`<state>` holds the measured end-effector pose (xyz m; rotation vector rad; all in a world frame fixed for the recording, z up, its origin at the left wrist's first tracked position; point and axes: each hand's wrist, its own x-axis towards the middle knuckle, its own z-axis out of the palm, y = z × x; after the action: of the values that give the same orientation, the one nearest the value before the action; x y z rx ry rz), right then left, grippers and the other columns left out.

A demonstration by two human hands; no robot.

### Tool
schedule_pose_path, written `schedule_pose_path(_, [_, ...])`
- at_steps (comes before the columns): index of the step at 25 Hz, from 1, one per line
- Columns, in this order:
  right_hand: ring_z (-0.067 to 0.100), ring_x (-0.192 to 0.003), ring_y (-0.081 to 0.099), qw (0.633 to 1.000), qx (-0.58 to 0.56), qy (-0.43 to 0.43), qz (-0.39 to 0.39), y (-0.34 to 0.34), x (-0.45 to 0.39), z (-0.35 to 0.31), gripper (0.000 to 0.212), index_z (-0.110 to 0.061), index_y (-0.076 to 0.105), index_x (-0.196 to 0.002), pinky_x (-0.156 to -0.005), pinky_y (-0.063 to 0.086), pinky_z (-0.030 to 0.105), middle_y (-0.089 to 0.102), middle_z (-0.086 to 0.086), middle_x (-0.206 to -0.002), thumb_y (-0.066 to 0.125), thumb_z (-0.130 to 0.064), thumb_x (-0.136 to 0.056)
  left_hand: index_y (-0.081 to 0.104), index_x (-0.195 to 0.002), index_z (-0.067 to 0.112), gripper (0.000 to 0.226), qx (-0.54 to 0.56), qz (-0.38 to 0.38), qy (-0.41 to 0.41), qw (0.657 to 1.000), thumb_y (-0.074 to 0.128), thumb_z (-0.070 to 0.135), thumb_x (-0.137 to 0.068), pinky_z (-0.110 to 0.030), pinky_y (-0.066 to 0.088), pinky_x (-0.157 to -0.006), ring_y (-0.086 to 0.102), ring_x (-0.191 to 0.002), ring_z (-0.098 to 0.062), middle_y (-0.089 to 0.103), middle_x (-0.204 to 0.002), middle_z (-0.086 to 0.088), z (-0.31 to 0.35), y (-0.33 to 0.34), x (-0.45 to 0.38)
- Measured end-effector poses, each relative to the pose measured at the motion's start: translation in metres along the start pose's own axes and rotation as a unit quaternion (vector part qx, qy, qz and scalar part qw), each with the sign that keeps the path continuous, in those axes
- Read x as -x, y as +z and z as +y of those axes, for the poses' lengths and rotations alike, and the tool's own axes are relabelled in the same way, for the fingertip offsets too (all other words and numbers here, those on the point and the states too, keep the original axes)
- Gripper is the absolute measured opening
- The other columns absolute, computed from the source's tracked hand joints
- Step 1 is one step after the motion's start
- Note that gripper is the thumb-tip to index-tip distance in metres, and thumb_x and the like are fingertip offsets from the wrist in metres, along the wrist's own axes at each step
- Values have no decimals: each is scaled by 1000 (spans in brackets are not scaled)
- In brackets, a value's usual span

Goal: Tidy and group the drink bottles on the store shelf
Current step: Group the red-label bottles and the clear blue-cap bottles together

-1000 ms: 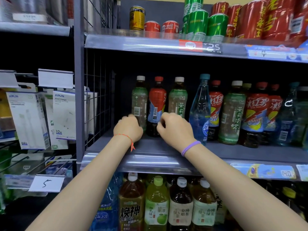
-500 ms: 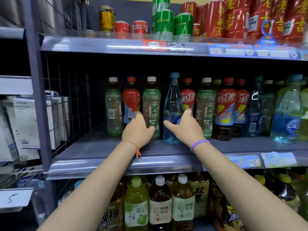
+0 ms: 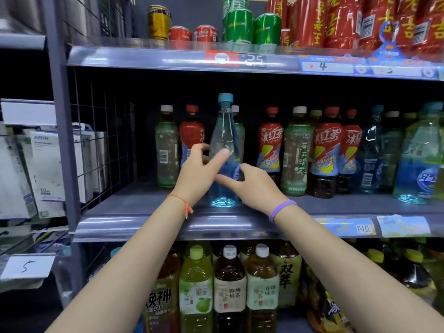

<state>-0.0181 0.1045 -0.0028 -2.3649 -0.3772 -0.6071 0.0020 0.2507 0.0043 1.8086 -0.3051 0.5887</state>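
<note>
A tall clear blue water bottle (image 3: 225,131) with a blue cap stands near the front of the middle shelf (image 3: 134,210). My left hand (image 3: 198,174) curls round its left side, thumb across the front. My right hand (image 3: 252,186) grips its lower right side, thumb reaching across the front. Behind it stand a green tea bottle (image 3: 166,150), a red iced tea bottle (image 3: 191,138) and another green bottle (image 3: 240,133), mostly hidden. To the right stand more red iced tea bottles (image 3: 270,145) and green tea bottles (image 3: 296,152).
Blue water bottles (image 3: 419,162) stand at the far right of the shelf. Cans (image 3: 237,25) fill the shelf above and large tea bottles (image 3: 229,284) the shelf below. A wire grid panel (image 3: 101,140) closes the left end, with boxed chargers (image 3: 50,169) beyond it.
Both hands left the bottles further left and closed round the blue water bottle. It now stands further forward and left, in front of a green tea bottle. The camera came closer.
</note>
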Motion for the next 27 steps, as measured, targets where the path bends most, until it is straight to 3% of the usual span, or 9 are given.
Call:
schedule_pose_path(2, [16,-72,55,999,10,-36,-35,13,-2,-12,33,-16,59,-93,-58,38,27,56,-6,-76,58,-48,-94,42,-131,24,62,-49,17,31,998,75,44,-81,-29,50,-86,61,-103,-12,62,-117,5,-6,-8,7])
schedule_pose_path(5, [23,-103,61,991,68,-98,-68,30,-7,-23,28,-17,67,-117,-84,48,33,67,2,-108,51,-31,-100,30,-146,14,85,-141,127,34,981,77,41,-80,-40,49,-94,56,-119,-28,53,-136,-9,-19,-28,6])
schedule_pose_path(8, [22,-108,60,991,82,-87,-63,36,-12,-29,32,-14,65,-125,-91,46,29,66,5,-118,53,-25,-98,19,-152,7,91,-240,215,7,947,73,39,-86,-47,45,-94,51,-124,-37,46,-141,-19,-29,-54,3])
schedule_pose_path(13, [28,-109,59,998,20,-3,-60,41,-32,-37,41,-8,52,-132,-93,49,37,61,11,-123,55,-22,-94,8,-154,0,94,-320,235,-38,917,71,23,-88,-48,40,-104,38,-136,-41,32,-151,-25,-36,-82,-4])
schedule_pose_path(16, [32,-99,66,991,-83,70,-74,48,-47,-46,54,-10,37,-141,-75,60,47,53,7,-120,58,-19,-92,29,-149,0,76,-443,263,151,843,58,5,-79,-49,34,-112,35,-138,-43,33,-150,-27,-34,-73,3])
schedule_pose_path(18, [31,-88,70,973,-168,126,-96,54,-56,-50,58,-10,30,-141,-64,61,44,57,11,-112,61,-18,-92,44,-139,4,62,-403,191,237,863,52,3,-78,-48,40,-106,42,-130,-38,43,-141,-20,-29,-64,2])
schedule_pose_path(21, [31,-75,70,959,-209,159,-107,63,-63,-53,50,-11,34,-129,-61,60,41,64,15,-106,64,-23,-91,35,-142,4,57,-265,65,40,961,57,15,-90,-42,37,-105,37,-132,-36,37,-142,-19,-21,-49,-5])
schedule_pose_path(24, [29,-84,64,994,-47,77,57,53,-56,-50,33,-11,46,-118,-69,54,40,57,7,-108,57,-20,-88,10,-154,4,88,-207,63,-93,972,62,38,-92,-45,28,-115,24,-144,-41,20,-155,-26,-29,-36,-23])
schedule_pose_path(27, [32,-92,56,973,52,22,225,27,-48,-33,38,-9,41,-119,-67,46,38,44,10,-118,59,-14,-86,-13,-156,12,124,-188,60,-149,969,73,56,-78,-47,26,-118,24,-145,-44,17,-156,-29,-38,-31,-44])
